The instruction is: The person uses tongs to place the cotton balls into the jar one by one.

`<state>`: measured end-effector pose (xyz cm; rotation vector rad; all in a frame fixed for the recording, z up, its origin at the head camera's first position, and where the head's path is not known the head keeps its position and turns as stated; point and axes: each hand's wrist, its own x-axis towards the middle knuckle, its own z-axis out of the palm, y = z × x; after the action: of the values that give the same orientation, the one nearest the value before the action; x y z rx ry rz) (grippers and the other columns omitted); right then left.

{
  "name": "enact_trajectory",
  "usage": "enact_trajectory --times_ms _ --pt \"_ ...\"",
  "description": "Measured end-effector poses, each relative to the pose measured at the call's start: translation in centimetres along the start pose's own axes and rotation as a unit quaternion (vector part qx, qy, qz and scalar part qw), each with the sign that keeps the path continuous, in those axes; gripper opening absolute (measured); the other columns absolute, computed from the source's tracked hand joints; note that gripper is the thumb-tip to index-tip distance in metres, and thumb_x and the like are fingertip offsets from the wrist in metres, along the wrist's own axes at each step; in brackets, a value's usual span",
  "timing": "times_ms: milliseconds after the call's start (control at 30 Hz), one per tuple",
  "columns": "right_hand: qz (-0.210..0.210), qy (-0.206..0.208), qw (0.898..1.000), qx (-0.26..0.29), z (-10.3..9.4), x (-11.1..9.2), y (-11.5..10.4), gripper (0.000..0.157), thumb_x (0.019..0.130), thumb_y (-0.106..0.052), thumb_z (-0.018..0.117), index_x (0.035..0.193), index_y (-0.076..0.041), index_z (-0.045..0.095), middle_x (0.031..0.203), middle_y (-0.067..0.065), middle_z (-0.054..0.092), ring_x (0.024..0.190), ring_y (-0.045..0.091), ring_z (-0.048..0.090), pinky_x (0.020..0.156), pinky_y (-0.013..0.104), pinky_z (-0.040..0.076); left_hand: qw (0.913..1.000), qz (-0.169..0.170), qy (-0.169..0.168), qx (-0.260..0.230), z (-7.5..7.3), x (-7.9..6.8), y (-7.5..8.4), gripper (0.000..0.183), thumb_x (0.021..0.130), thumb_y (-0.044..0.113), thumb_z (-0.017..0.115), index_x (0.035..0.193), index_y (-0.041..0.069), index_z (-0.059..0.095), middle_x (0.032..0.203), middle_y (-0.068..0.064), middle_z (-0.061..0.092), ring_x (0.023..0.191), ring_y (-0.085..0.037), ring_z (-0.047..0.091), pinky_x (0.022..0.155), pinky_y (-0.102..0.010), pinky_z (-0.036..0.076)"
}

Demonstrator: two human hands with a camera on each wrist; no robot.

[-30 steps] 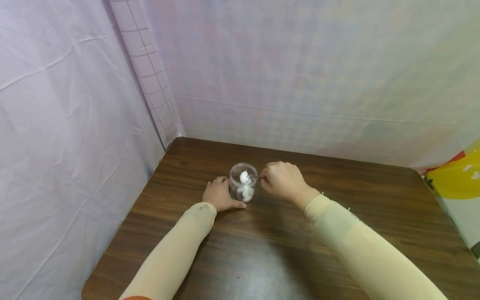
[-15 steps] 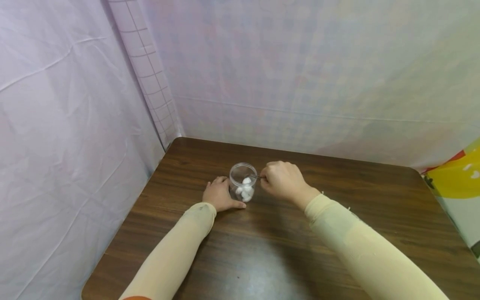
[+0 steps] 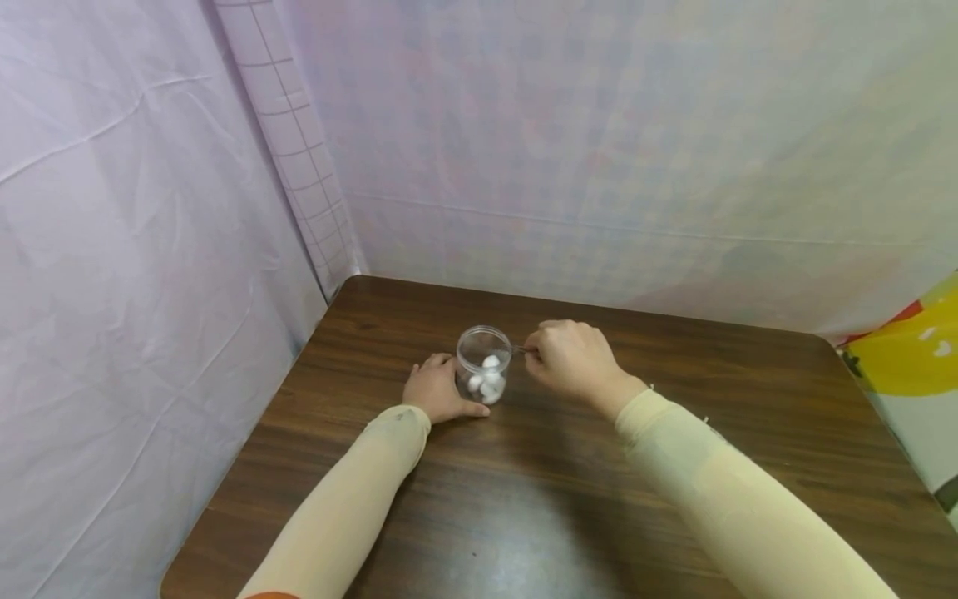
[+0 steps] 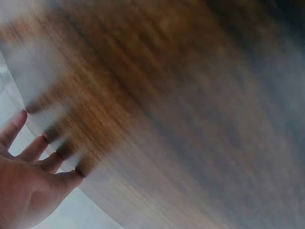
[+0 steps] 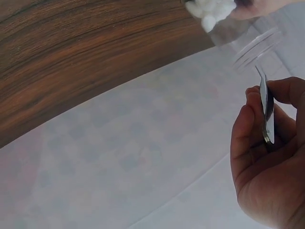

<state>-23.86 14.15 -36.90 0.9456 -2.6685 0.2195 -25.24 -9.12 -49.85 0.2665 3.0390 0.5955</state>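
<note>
A clear jar (image 3: 471, 359) with a ridged rim stands upright on the brown table (image 3: 427, 516), several white cotton balls (image 3: 490, 387) at its bottom. My left hand (image 3: 437, 391) rests against the jar's left side, the thumb straight across its front near the base. In the left wrist view, the spread fingertips (image 4: 81, 171) touch the tabletop. My right hand (image 3: 572, 358) is right of the jar, pinching metal tweezers (image 5: 268, 109) between thumb and fingers. The tweezer tips point at the jar rim with nothing between them. The cotton balls (image 5: 212, 9) show also in the right wrist view.
A pale checked cloth (image 3: 561, 150) hangs behind the table's back edge. White sheeting (image 3: 135, 291) closes off the left side, and a yellow-and-red item (image 3: 909, 349) shows beyond the right edge.
A cotton ball held in the tweezers at the jar's mouth was let go and dropped onto the others inside. The right hand then drew the tweezers slightly right. The left hand stayed put.
</note>
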Motion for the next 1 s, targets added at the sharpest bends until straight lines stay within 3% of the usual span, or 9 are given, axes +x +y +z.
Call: enact_trajectory --times_ms 233,467,600,733,933,1000 --pt "0.035 0.008 0.999 -0.002 0.1 -1.7 2.0 0.011 0.083 -0.01 0.066 0.081 -0.012 0.076 0.071 -0.003 0.058 0.05 0.011 0.044 0.039 0.027 0.037 1.0 0.001 0.003 0.003 0.4 0.3 -0.3 0.106 0.061 0.075 0.08 0.14 0.01 0.056 0.144 -0.01 0.05 0.136 -0.028 0.042 0.116 -0.059 0.022" --pt "0.113 -0.053 0.992 0.004 1.3 -4.3 4.3 0.02 0.086 -0.011 0.058 0.068 -0.015 0.065 0.062 -0.002 0.05 0.047 0.012 0.035 0.04 0.027 0.027 1.0 0.0 0.003 0.003 0.4 0.4 -0.6 0.107 0.06 0.076 0.08 0.141 0.01 0.055 0.145 -0.01 0.05 0.137 -0.028 0.041 0.116 -0.058 0.022" --pt "0.157 -0.094 0.983 0.016 2.5 -6.0 5.2 0.026 0.088 -0.013 0.058 0.063 -0.017 0.058 0.056 -0.003 0.045 0.047 0.014 0.036 0.041 0.029 0.029 1.0 -0.002 -0.001 0.001 0.2 0.2 -0.6 0.107 0.061 0.075 0.08 0.141 0.009 0.055 0.145 -0.011 0.049 0.137 -0.028 0.04 0.117 -0.057 0.021" --pt "0.185 -0.118 0.975 0.028 3.4 -7.2 5.6 0.027 0.091 -0.016 0.061 0.063 -0.017 0.059 0.052 -0.005 0.044 0.047 0.014 0.038 0.041 0.029 0.031 1.0 -0.006 -0.005 0.0 0.0 0.0 -0.5 0.106 0.062 0.074 0.08 0.141 0.008 0.054 0.146 -0.011 0.048 0.138 -0.028 0.04 0.117 -0.057 0.02" --pt "0.213 -0.127 0.968 0.037 4.0 -7.5 5.8 0.031 0.089 -0.021 0.067 0.059 -0.017 0.058 0.053 -0.005 0.049 0.048 0.016 0.044 0.041 0.031 0.036 1.0 -0.007 -0.005 0.0 -0.1 0.0 -0.5 0.106 0.062 0.074 0.08 0.14 0.008 0.055 0.146 -0.011 0.048 0.137 -0.028 0.04 0.117 -0.057 0.021" --pt "0.218 -0.13 0.966 0.043 4.2 -7.4 5.8 0.039 0.088 -0.022 0.068 0.054 -0.017 0.051 0.051 -0.005 0.047 0.046 0.015 0.044 0.041 0.031 0.036 1.0 -0.007 -0.005 0.001 -0.1 0.1 -0.5 0.106 0.061 0.074 0.08 0.14 0.008 0.055 0.146 -0.011 0.048 0.137 -0.028 0.04 0.117 -0.057 0.021"
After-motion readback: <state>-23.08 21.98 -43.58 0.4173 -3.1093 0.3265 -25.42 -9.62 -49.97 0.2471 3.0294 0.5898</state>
